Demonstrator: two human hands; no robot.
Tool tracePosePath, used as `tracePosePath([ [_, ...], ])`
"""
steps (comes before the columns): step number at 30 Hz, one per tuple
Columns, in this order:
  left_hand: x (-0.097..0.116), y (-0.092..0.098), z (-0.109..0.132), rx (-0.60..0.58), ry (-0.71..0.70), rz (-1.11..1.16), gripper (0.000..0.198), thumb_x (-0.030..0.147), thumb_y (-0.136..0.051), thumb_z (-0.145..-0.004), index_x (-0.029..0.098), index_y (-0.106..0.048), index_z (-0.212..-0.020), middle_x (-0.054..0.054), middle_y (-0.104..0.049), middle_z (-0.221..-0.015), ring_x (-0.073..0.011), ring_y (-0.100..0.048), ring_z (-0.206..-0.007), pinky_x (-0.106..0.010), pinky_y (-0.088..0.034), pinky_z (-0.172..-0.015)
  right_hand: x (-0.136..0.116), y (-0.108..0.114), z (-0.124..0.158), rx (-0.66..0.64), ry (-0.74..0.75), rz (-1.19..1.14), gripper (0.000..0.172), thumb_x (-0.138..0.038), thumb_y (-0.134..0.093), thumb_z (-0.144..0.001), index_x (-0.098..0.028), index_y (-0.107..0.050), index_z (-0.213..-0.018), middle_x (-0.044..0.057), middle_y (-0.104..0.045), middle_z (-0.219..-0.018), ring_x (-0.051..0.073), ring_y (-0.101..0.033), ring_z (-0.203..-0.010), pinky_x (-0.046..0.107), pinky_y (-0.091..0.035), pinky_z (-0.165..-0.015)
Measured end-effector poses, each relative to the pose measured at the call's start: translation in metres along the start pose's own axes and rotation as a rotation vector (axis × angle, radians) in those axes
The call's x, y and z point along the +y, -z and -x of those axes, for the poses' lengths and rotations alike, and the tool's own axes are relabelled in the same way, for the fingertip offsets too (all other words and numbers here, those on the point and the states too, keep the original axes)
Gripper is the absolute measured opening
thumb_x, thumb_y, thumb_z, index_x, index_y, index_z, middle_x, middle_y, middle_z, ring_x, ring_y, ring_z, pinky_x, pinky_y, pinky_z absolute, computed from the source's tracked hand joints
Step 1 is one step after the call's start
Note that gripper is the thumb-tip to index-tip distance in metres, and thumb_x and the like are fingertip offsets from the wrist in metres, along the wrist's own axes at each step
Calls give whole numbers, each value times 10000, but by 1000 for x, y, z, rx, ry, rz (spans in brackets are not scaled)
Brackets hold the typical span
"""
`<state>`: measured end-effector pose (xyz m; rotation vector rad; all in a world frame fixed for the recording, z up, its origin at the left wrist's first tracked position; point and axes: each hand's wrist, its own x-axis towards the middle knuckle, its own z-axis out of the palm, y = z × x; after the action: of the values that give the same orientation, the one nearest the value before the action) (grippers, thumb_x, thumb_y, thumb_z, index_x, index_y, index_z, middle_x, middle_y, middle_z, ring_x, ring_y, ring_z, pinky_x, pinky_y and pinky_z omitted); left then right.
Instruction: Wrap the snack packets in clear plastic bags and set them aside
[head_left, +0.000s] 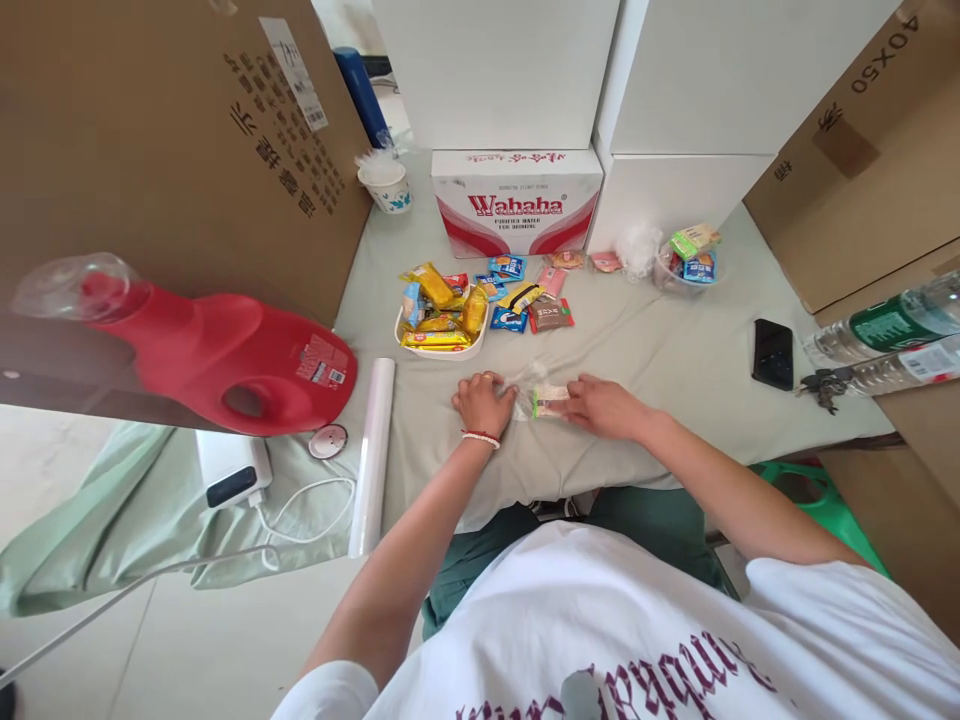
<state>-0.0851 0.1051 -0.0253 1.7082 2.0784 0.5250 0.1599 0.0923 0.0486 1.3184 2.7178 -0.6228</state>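
Pinching or only pressing, I cannot tell for either hand: the right hand [606, 406] covers one end of a small packet [546, 401] on the cloth [637, 350]; the left hand [483, 402], partly curled from view, touches clear plastic [523, 392] at the other end.

White short-sleeved shirt [585, 600] (purple lettering [700, 668]), dark green trousers [646, 522], red-and-white bracelet [481, 438]

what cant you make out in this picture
All in the head view:
Held-down packet: right end, hidden by the right hand.
White tub: its bottom, buried under wrapped snacks.
Green-labelled bottle: far end, cut off by the right edge.
Small print on those snacks: too small to read.
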Motion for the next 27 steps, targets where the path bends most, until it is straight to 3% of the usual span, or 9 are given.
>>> tracePosePath([
  [5,-13,9,-6,-26,-14,411,22,234,-618,-815,240,-639,-818,-52,-665,-912,-261,-604,-971,-419,-453,-949,-8,-25,24,-6,-115,-53,369,-263,-434,-1086,-341,-676,-1353,70,-660,-1140,199,-581,-889,282,-346,-705],
  [9,-12,12,-6,-102,-34,568,53,253,-533,-871,237,-575,-898,0,-645,-879,-158,-616,-734,-297,-509,-756,-15,-35,20,100,-281,-251,404,-522,-420,-1094,-235,-692,-1178,65,-664,-1003,201,-587,-869,286,-386,-737],
  [11,-7,9,-6,-121,-17,591,91,290,-510,-905,238,-559,-961,1,-650,-894,-150,-631,-707,-289,-522,-714,-18,-37,18,118,-271,-249,424,-534,-412,-1094,-229,-692,-1183,71,-660,-1000,202,-585,-881,292,-398,-761],
  [15,12,5,-11,-89,32,591,291,437,-488,-968,232,-590,-1147,-84,-666,-1087,-235,-670,-1038,-396,-544,-924,-19,-42,18,113,-134,-100,367,-392,-404,-1115,-289,-677,-1337,85,-639,-1085,208,-563,-923,296,-380,-768],
  [17,24,6,-15,-82,8,547,423,478,-603,-912,239,-611,-1261,-118,-639,-1248,-290,-563,-1297,-472,-437,-1122,-18,-43,20,114,-109,-50,373,-363,-404,-1116,-305,-663,-1379,91,-628,-1099,210,-554,-931,296,-369,-765],
  [19,35,11,-18,-140,-113,433,517,418,-736,-796,275,-659,-1287,-93,-637,-1300,-322,-466,-1407,-523,-294,-1231,-18,-44,21,113,-102,-38,370,-354,-410,-1116,-313,-658,-1388,93,-623,-1108,210,-550,-943,296,-365,-772],
  [21,38,20,-20,-236,-304,314,390,315,-737,-742,300,-755,-1131,-45,-694,-1183,-311,-503,-1360,-535,-247,-1249,-17,-45,21,118,-114,-69,349,-362,-425,-1113,-312,-668,-1358,88,-628,-1110,209,-554,-944,295,-371,-782],
  [24,25,36,-18,-284,-504,277,155,221,-624,-748,275,-769,-761,-24,-726,-935,-261,-596,-1213,-488,-305,-1219,-15,-48,19,145,-193,-161,304,-419,-469,-1094,-286,-691,-1255,75,-654,-1061,210,-574,-912,296,-396,-784],
  [27,3,45,-12,-266,-415,204,283,209,-546,-786,251,-628,-518,-38,-696,-790,-240,-633,-1105,-427,-393,-1149,-14,-52,17,159,-262,-218,295,-466,-490,-1076,-274,-692,-1175,65,-670,-1002,221,-590,-882,303,-418,-766],
])
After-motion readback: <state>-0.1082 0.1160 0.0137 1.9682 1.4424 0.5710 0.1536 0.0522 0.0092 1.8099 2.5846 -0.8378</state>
